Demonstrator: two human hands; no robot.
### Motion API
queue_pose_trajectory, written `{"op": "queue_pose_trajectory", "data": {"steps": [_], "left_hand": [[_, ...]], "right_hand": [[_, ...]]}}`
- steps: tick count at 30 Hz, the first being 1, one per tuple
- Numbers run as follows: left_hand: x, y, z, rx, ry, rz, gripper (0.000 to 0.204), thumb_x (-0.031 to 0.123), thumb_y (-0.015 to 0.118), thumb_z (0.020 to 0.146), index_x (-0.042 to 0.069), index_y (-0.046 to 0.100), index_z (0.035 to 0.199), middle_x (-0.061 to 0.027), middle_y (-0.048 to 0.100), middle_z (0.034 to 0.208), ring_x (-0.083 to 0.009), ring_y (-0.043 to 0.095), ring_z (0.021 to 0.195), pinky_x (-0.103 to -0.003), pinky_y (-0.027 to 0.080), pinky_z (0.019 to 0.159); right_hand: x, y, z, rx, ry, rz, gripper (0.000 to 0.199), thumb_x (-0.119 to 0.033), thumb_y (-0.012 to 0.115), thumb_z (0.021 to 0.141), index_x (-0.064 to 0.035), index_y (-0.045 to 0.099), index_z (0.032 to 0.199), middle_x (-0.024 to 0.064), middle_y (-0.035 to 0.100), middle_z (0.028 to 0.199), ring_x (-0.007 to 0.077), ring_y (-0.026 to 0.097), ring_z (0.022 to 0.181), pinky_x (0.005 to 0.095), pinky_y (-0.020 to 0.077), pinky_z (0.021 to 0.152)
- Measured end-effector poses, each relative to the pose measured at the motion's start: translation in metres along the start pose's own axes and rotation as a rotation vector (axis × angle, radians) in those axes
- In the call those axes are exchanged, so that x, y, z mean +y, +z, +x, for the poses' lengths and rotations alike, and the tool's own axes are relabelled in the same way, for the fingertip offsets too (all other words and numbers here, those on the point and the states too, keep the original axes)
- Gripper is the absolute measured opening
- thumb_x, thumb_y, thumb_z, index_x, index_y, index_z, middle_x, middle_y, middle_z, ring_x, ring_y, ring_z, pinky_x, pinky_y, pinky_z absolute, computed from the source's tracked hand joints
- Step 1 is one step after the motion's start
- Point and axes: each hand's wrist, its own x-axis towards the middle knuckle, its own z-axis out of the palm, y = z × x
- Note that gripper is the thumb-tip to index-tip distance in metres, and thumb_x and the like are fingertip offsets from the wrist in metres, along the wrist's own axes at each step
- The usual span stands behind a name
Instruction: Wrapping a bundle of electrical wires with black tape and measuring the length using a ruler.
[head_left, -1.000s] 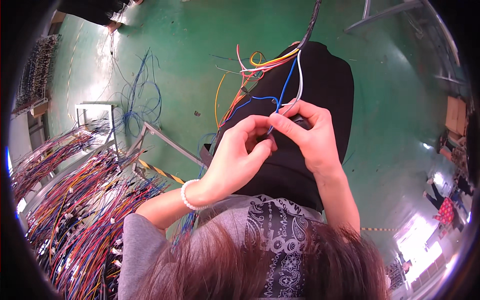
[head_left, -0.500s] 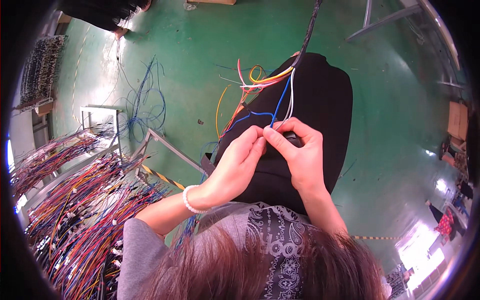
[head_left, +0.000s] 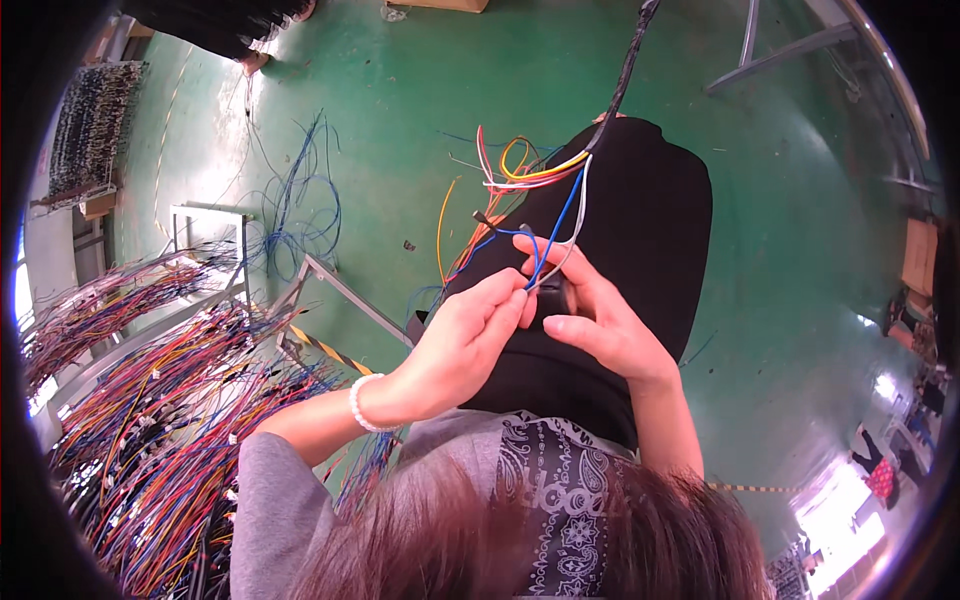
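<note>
My left hand [head_left: 463,345], with a white bead bracelet at the wrist, pinches blue wires [head_left: 567,208] and a pale grey-white wire [head_left: 586,200] between thumb and fingertips. These wires branch from a black-wrapped cable [head_left: 628,70] beyond my lap. Beside the pinch, my right hand [head_left: 615,325] has its thumb spread and index finger stretched behind the wires. A black round thing, looking like a roll of tape [head_left: 555,295], sits in its curled lower fingers, partly hidden. Small dark ends [head_left: 484,217] tip the blue branch. Yellow, red and white wires [head_left: 520,165] fan out leftward.
Over my black-clad lap [head_left: 650,230] the cable runs away to the top. At the left, metal racks [head_left: 210,215] carry thick bundles of coloured wires [head_left: 170,420]. Loose blue wires [head_left: 300,210] lie on the green floor [head_left: 400,110]. Another person's dark clothing [head_left: 210,25] shows at top left.
My right thumb has lifted off the pinch and spread away, while its index finger has stretched out behind the wires. The left hand keeps its hold, slightly lower.
</note>
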Motion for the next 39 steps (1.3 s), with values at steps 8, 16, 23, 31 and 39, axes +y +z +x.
{"op": "queue_pose_trajectory", "data": {"steps": [8, 16, 23, 31, 39], "left_hand": [[0.016, -0.006, 0.001, -0.167, -0.318, -0.411, 0.022, 0.018, 0.04, 0.103, 0.005, 0.048, 0.087, 0.0069, 0.036, 0.072, -0.0027, 0.029, 0.061, -0.02, 0.026, 0.054], [0.0, -0.003, 0.009, 0.104, -0.132, -0.056, 0.019, 0.012, 0.044, 0.1, 0.002, 0.046, 0.084, -0.0018, 0.044, 0.072, -0.0095, 0.04, 0.067, -0.027, 0.037, 0.06], [-0.005, 0.003, 0.013, 0.087, 0.001, 0.228, 0.01, 0.007, 0.047, 0.095, 0.001, 0.047, 0.088, -0.0142, 0.049, 0.075, -0.0315, 0.051, 0.07, -0.04, 0.042, 0.065], [-0.005, 0.008, 0.009, 0.07, 0.317, 0.538, 0.011, 0.0, 0.057, 0.089, 0.0, 0.052, 0.099, -0.0116, 0.053, 0.084, -0.0263, 0.053, 0.073, -0.034, 0.044, 0.067], [-0.001, 0.001, 0.01, 0.004, 0.347, 0.739, 0.018, 0.002, 0.063, 0.086, 0.0, 0.055, 0.102, -0.0126, 0.06, 0.09, -0.0309, 0.058, 0.08, -0.036, 0.047, 0.07]], "right_hand": [[0.008, -0.01, 0.017, 0.101, 0.061, 0.299, 0.049, -0.023, 0.066, 0.085, 0.003, 0.05, 0.123, 0.0124, 0.062, 0.105, 0.0191, 0.062, 0.096, 0.0322, 0.0495, 0.088], [0.005, -0.006, -0.005, 0.13, 0.112, 0.318, 0.046, -0.021, 0.063, 0.085, 0.0045, 0.052, 0.121, 0.0149, 0.06, 0.11, 0.0249, 0.065, 0.099, 0.0358, 0.0567, 0.08], [0.008, 0.003, -0.016, 0.249, 0.101, 0.272, 0.049, -0.021, 0.065, 0.087, 0.0034, 0.05, 0.126, 0.0143, 0.06, 0.113, 0.0225, 0.064, 0.101, 0.0371, 0.0534, 0.09], [-0.001, -0.001, -0.025, 0.232, 0.205, 0.161, 0.046, -0.013, 0.069, 0.086, 0.0045, 0.054, 0.125, 0.012, 0.063, 0.109, 0.0177, 0.064, 0.099, 0.0333, 0.0544, 0.087], [-0.004, -0.005, -0.021, 0.194, 0.154, 0.059, 0.046, -0.014, 0.073, 0.083, 0.0037, 0.057, 0.122, 0.0075, 0.063, 0.112, 0.011, 0.061, 0.096, 0.0289, 0.0542, 0.085]]}}
